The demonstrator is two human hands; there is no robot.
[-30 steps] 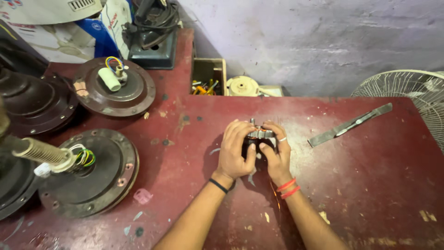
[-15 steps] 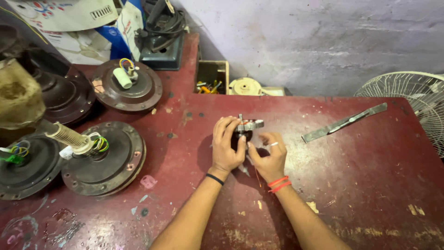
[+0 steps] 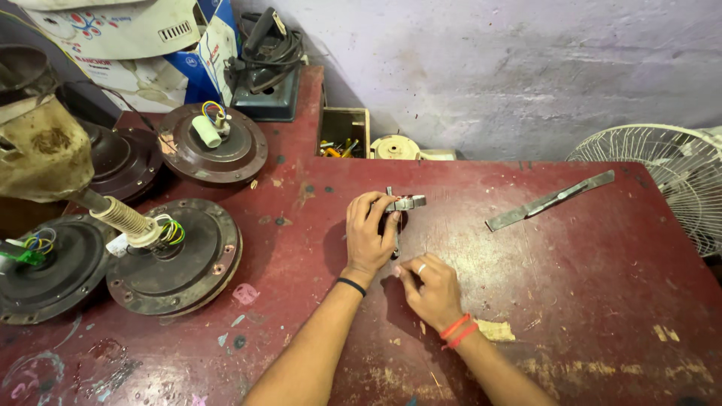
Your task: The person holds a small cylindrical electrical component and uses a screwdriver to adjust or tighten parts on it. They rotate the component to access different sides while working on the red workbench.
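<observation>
Red-painted and scuffed, the table (image 3: pixel 602 301) carries four round ceiling-fan motor housings along its left edge and far left corner: one with a ribbed white shaft and coloured wires (image 3: pixel 174 256), one at the left edge with green and yellow wires (image 3: pixel 41 263), a dark one behind it (image 3: pixel 124 162), and one near the far edge with a white capacitor on top (image 3: pixel 214 143). One flat metal bar (image 3: pixel 549 200) lies near the far right corner, its long axis slanting from the middle of the table up toward that corner. One open box of small parts (image 3: pixel 342 135) and one dark appliance (image 3: pixel 267 68) sit at the far edge. One wire fan guard (image 3: pixel 662 180) stands off the right edge.

Two hands work near the middle of the table. The left hand (image 3: pixel 370 234), with a black band at the wrist, has its fingers curled closed around a small metal part (image 3: pixel 404 203), which is raised just above the surface. The part's grey end sticks out past the fingertips, pointing toward the right edge; its long axis runs roughly left to right, with a thin pin rising from it. The right hand (image 3: pixel 430 289), with red bands at the wrist and a ring, rests on the table just nearer than the left, fingers bent with thumb and forefinger pinched together; whether they hold anything I cannot tell.
</observation>
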